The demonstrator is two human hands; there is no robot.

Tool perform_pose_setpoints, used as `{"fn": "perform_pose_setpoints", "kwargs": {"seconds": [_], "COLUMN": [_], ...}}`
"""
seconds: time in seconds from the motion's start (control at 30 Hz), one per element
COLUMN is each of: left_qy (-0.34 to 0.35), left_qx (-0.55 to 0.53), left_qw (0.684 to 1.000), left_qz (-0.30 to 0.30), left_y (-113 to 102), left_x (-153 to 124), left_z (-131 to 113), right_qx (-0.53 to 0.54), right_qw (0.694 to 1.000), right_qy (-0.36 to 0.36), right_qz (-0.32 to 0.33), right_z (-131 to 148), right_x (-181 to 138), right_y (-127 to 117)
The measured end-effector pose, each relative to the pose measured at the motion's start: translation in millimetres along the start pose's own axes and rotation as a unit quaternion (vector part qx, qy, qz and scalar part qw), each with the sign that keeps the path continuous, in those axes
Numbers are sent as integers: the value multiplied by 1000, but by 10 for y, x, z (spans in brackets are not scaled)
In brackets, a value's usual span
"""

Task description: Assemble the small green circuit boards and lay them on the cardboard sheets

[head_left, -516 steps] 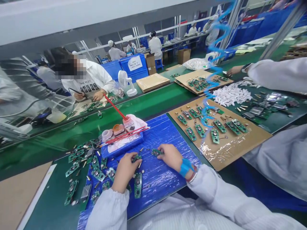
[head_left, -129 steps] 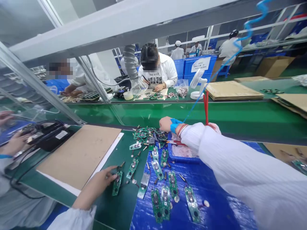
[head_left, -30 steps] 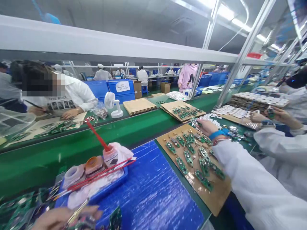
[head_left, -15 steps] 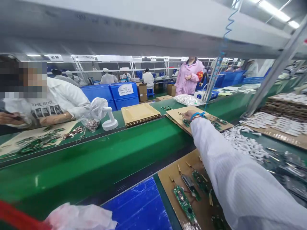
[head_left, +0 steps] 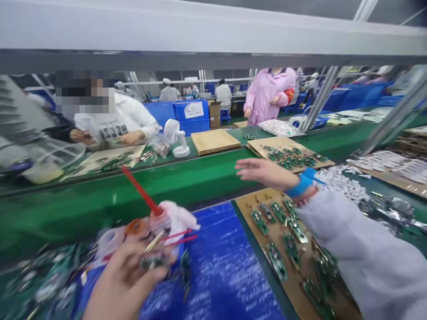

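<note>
My left hand [head_left: 123, 280] is raised near the bottom of the view, blurred by motion, fingers pinched on a small green circuit board [head_left: 151, 262] with a brass pin sticking up from it. My right hand [head_left: 263, 172] hovers over the green conveyor belt [head_left: 200, 178], fingers stretched out flat, holding nothing; a blue wrist strap [head_left: 300, 185] sits on its wrist. Below the right arm lies a cardboard sheet [head_left: 247, 211] carrying several green circuit boards [head_left: 275, 258]. A blue mat [head_left: 220, 266] covers the bench in front of me.
A blue tray [head_left: 100, 255] with small pots, white cloth and red sticks [head_left: 142, 192] stands behind my left hand. More boards lie blurred at the left. Across the belt sit a person in white, a small fan [head_left: 175, 135], stacked cardboard [head_left: 215, 141] and a board-covered sheet [head_left: 290, 153].
My right hand has drawn back from the far cardboard sheet across the belt to hover over the belt, fingers open. The view has swung down and left, bringing my left hand into sight.
</note>
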State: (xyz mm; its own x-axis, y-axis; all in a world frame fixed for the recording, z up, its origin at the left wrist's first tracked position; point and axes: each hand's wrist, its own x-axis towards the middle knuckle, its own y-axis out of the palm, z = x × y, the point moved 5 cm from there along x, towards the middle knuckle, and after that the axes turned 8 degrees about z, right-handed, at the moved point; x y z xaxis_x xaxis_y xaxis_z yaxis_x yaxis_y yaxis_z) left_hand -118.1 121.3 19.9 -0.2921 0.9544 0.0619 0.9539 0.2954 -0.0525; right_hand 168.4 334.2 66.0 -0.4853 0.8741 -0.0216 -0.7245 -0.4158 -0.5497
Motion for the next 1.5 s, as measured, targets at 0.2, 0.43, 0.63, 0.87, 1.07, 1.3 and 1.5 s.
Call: {"fn": "perform_pose_setpoints", "kwargs": {"seconds": [0.2, 0.43, 0.63, 0.87, 1.07, 1.3, 1.5], "left_qy": [119, 145, 157, -44, -59, -30, 2], "left_qx": [-123, -165, -137, -129, -176, -163, -169], "left_qw": [983, 969, 978, 986, 965, 972, 974], "left_qz": [74, 111, -13, 100, 187, 167, 149], "left_y": [336, 323, -23, 148, 476, 604, 558], "left_x": [-246, -597, -722, -824, -1013, -1150, -1166], "left_z": [-527, -667, -631, -369, -197, -136, -131], "right_qx": [158, 241, 255, -132, -343, -221, 73], "right_qw": [959, 968, 966, 939, 815, 853, 928], "right_qy": [-22, -65, -49, -276, -389, -416, -312], "right_qz": [236, 27, -6, -155, -259, -224, -189], "right_z": [481, 503, 500, 821, 987, 1004, 786], "right_x": [-1349, -1622, -1840, -2088, -2306, -2407, -2400], "right_y": [1733, 2081, 1861, 1456, 1438, 1542, 1602]}}
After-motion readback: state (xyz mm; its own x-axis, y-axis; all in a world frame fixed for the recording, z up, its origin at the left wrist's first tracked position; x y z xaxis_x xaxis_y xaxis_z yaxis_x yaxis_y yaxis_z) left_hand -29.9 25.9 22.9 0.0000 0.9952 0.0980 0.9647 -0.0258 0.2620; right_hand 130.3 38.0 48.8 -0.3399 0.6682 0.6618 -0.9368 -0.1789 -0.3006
